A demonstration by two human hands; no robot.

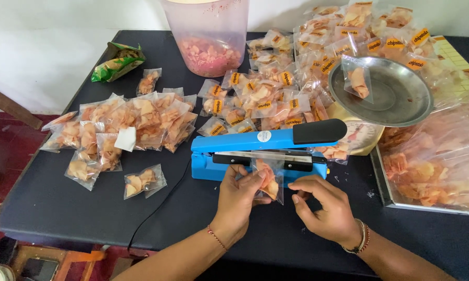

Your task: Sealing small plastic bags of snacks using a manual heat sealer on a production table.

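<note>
Left hand point(241, 191), seen from the head camera, pinches the left edge of a small clear bag of orange chips point(269, 179) between thumb and fingertips, closed on the plastic. Right hand point(323, 205) lies just to the right of the bag, its fingers curled and its thumb and forefinger near the bag's lower right corner; whether they actually grip the plastic cannot be told from this view. The bag hangs roughly upright between the two hands, long axis running away from the person, its open top edge laid across the jaw of the blue heat sealer point(260, 151). That sealer sits directly beyond both hands on the dark surface point(62, 198), long axis running left to right, black-handled arm raised above the sealing bar. The bag therefore lies up and to the right of the left hand and up and to the left of the right hand, with the left hand the nearer and the one plainly holding it. To the left of the sealer lies a loose heap of filled bags point(125, 127) without labels; beyond it, labelled bags point(260, 96) spread toward a pink tub of chips point(209, 39). To the right stands a kitchen scale with a metal pan point(396, 99) carrying one bag, and a tray of more chips point(432, 177) touches the scale's near side.
</note>
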